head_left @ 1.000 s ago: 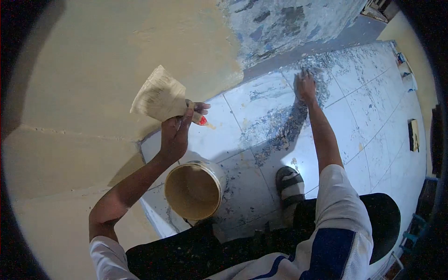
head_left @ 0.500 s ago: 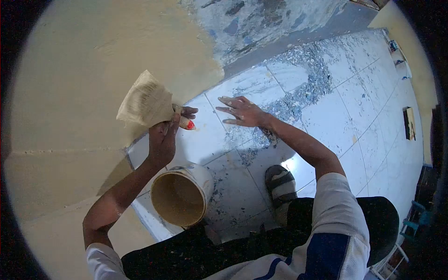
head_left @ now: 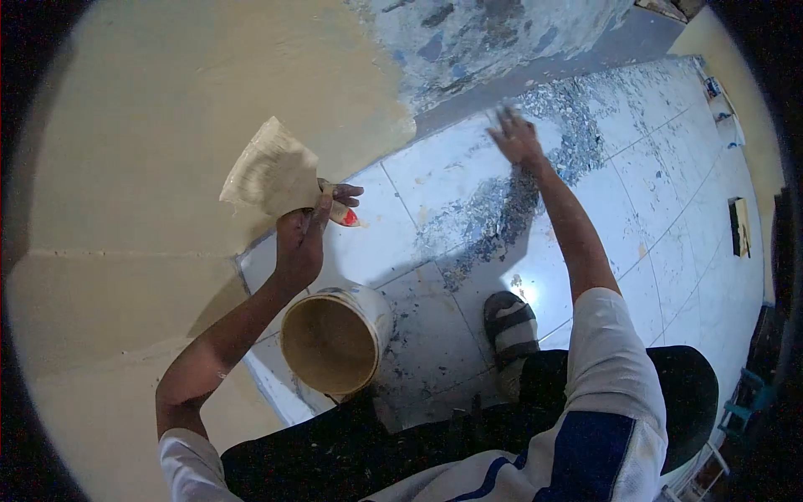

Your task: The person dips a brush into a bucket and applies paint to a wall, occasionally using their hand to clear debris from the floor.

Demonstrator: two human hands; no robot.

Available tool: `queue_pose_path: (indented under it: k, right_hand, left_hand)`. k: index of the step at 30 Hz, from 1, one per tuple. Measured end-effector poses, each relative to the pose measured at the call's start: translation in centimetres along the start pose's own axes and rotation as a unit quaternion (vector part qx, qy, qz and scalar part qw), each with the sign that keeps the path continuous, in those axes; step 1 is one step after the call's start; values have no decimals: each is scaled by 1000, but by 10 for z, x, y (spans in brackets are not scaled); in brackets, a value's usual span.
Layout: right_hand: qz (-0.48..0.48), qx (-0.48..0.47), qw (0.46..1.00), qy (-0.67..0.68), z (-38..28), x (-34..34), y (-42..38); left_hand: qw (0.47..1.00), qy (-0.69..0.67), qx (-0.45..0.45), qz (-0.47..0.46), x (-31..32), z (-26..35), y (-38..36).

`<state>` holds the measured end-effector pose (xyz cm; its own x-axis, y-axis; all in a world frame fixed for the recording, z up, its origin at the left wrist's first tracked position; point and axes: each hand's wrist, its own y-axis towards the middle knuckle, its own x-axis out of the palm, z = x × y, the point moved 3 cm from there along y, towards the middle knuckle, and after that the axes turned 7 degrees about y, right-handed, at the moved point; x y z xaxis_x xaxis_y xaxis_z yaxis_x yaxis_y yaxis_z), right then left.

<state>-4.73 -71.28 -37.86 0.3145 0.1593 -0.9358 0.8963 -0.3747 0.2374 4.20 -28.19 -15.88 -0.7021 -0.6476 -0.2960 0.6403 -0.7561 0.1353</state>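
My left hand (head_left: 305, 243) is closed around the handle of a wide paintbrush (head_left: 269, 170), which has a red tip. The brush's broad bristles, coated in cream paint, fan out to the upper left in front of the wall. Below this hand stands a white bucket (head_left: 385, 322) with a cream-stained inside. Farther out, my right hand (head_left: 517, 140) reaches over the tiled floor, empty and slightly blurred, fingers apart. Grey-blue paint flakes (head_left: 577, 125) lie scattered beside and below it.
A cream-painted wall (head_left: 150, 167) rises on the left; its upper part turns to a patchy, scraped surface (head_left: 468, 50). My sandalled foot (head_left: 510, 326) rests on the tiles. Along the far right are a white container (head_left: 726, 117) and a dark-and-yellow block (head_left: 739, 227).
My right hand has swung up and to the right, away from the brush and toward the foot of the wall. My left hand keeps its hold on the paintbrush.
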Motion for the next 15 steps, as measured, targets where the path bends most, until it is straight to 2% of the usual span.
queue_pose_path:
  k: [1,3,5,6,7,8,9,10,11,14,15]
  right_hand:
    - [54,6,995,87,45,34,0]
    - [133,-7,988,72,79,63,5]
    - [176,-41,975,-132,40,45,-10]
    - [138,-69,987,-50,-26,-1,-21]
    - [141,-154,974,87,-36,17,-27]
    - [127,-185,973,48,-42,52,-33]
    - [-87,-141,979,117,-72,37,-26]
    - [-18,-231,967,110,-91,31,-33]
    - [-58,-205,961,178,-106,7,-36]
    - [-83,-130,983,102,-57,11,-11]
    - [-44,-140,987,72,-20,21,1]
  left_hand:
    - [1000,-11,-7,7,-1,1,-3]
    - [999,-36,-18,21,-2,3,-8]
    - [999,26,-18,9,-5,6,-11]
    - [998,54,-19,1,-6,6,-13]
    - [994,110,-9,-10,-8,5,-17]
    - [986,164,5,-20,-10,3,-21]
    - [976,214,29,-28,-8,2,-19]
    - [984,180,8,-12,-4,0,-19]
    - [989,148,-18,-2,1,-1,-21]
    - [976,218,-9,-19,1,3,-30]
    - [966,258,22,-12,3,13,-28]
